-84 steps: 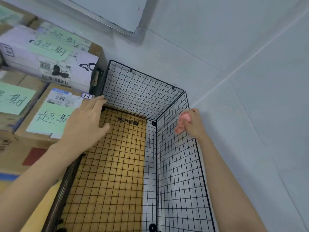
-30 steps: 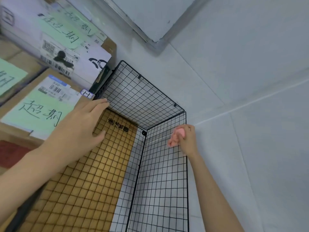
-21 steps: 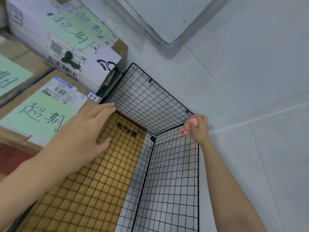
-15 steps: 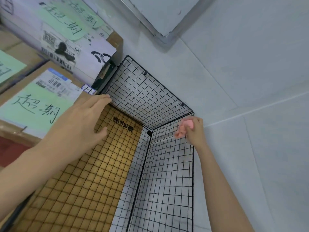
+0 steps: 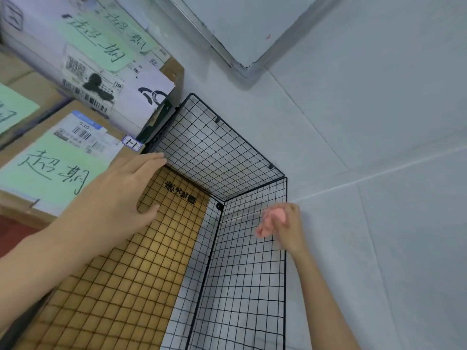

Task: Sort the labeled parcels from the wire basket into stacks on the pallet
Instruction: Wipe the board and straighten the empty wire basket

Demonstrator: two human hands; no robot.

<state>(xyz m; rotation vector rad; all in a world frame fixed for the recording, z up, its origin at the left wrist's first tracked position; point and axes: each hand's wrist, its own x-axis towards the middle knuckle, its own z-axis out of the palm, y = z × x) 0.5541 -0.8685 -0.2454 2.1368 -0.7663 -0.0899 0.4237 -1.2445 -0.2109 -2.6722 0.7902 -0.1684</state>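
Parcels: from the head view, none shows inside the visible part of the wire basket. Labeled ones sit just beside its left wall: a brown carton with a green label, and a white parcel behind it.
Pallet: not visible; the cartons hide whatever they rest on.
Basket: black mesh on the grey floor, with a brown board carrying black print as its bottom.
Left grip: flat with fingers straight, holding nothing, lying over the basket's left rim by the carton's corner. Whether it presses down cannot be told.
Right grip: fingers curled over the top wire of the right wall, with a small pink thing tucked in them. What it is cannot be told.
Stage: the far end looks emptied, so sorting is probably nearly done, or the basket is about to be shifted.
Risk, basket: only one wall is clasped. A pull there could flex the thin panel or spring it off the corner clip.
Risk, stack: a shove from the flat left grip could knock the brown carton askew.
Risk, hold: the pink thing crowds the fingers, so the wire could slip.
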